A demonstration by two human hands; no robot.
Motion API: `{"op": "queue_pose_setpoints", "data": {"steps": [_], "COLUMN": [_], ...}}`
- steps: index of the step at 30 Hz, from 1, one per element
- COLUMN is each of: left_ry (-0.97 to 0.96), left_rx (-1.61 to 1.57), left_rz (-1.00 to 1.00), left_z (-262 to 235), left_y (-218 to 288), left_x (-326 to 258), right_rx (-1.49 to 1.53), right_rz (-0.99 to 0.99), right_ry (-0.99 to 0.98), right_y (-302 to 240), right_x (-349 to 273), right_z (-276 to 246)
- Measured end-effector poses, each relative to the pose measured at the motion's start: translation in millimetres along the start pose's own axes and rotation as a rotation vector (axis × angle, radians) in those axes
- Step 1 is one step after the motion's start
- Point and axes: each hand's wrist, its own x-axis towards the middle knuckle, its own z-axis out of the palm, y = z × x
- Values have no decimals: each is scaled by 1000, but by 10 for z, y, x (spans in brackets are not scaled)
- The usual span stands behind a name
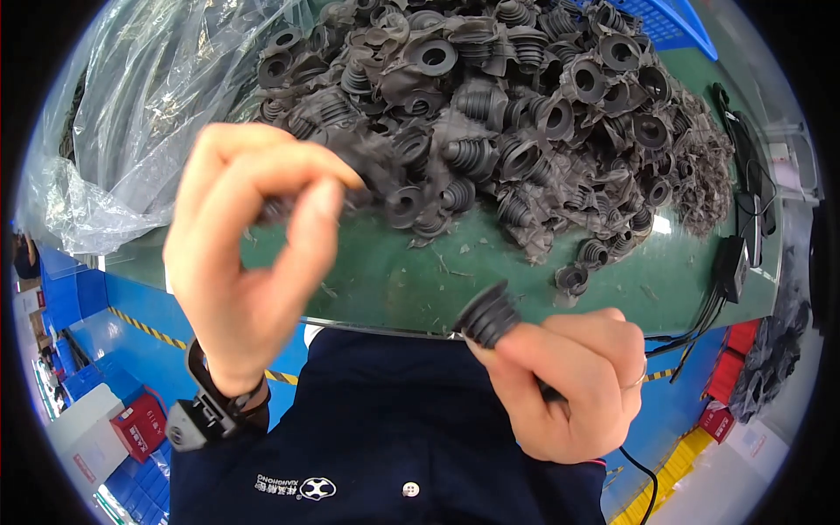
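My right hand (pixel 569 376) grips a black ribbed rubber bellows (pixel 490 317) in front of my body, its wide flanged end tilted up and to the left. Blurred by motion, my left hand (pixel 249 236) is raised at the left over the front of a heap. Its thumb and forefinger are pinched together; a dark smear lies by the fingertips, too blurred to name. The heap (pixel 472 105) holds many similar bellows, most with thin ragged rubber flash around them. Two small bellows (pixel 582 267) lie at the heap's near edge.
The heap lies on a green tabletop (pixel 394 284) sprinkled with scraps. A clear plastic bag (pixel 157 114) covers the left side, and a blue crate (pixel 665 31) stands at the far right. Shredded flash (pixel 704 184) lies right of the heap, near black cables with an adapter (pixel 731 267).
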Motion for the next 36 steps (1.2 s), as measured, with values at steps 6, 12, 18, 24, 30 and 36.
{"op": "queue_pose_setpoints", "data": {"steps": [6,12,18,24,30,36], "left_ry": [-121,-134,-33,-131,-93,-196], "left_rx": [-170,-364,-259,-198,-201,-263], "left_rz": [83,133,251,709,317,246], "left_z": [-79,-100,48,-2,12,15], "left_y": [48,70,143,18,22,105], "left_x": [-64,-50,-76,-72,-20,-103], "right_rx": [38,843,1431,1410,1551,1680], "right_rz": [-2,579,1215,1295,1173,1146], "right_ry": [-117,-217,-378,-419,-234,-171], "right_y": [-28,-19,-10,-60,-45,-31], "right_x": [71,4,-25,73,-2,-9], "right_z": [-67,3,43,63,56,86]}}
